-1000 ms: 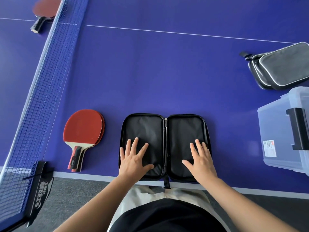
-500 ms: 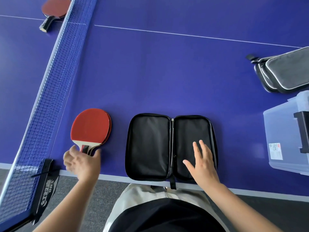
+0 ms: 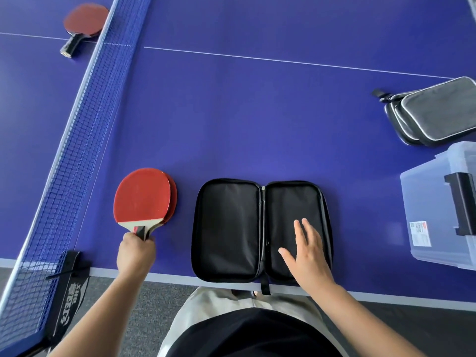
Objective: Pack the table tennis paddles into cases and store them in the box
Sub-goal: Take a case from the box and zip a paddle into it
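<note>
**Paddle handle gripped beside the open case**

The handle of a red paddle (image 3: pixel 143 195), stacked on a second one on the blue tabletop (image 3: pixel 257 119), is gripped by the left hand (image 3: pixel 135 253). The right hand (image 3: pixel 307 253), fingers spread, is laid flat on the right half of the open black case (image 3: pixel 229 230). Closed grey cases (image 3: pixel 435 114) and a clear box (image 3: pixel 432 202) are seen at far right; another paddle (image 3: pixel 83 21) lies beyond the net (image 3: pixel 77 124).
</note>
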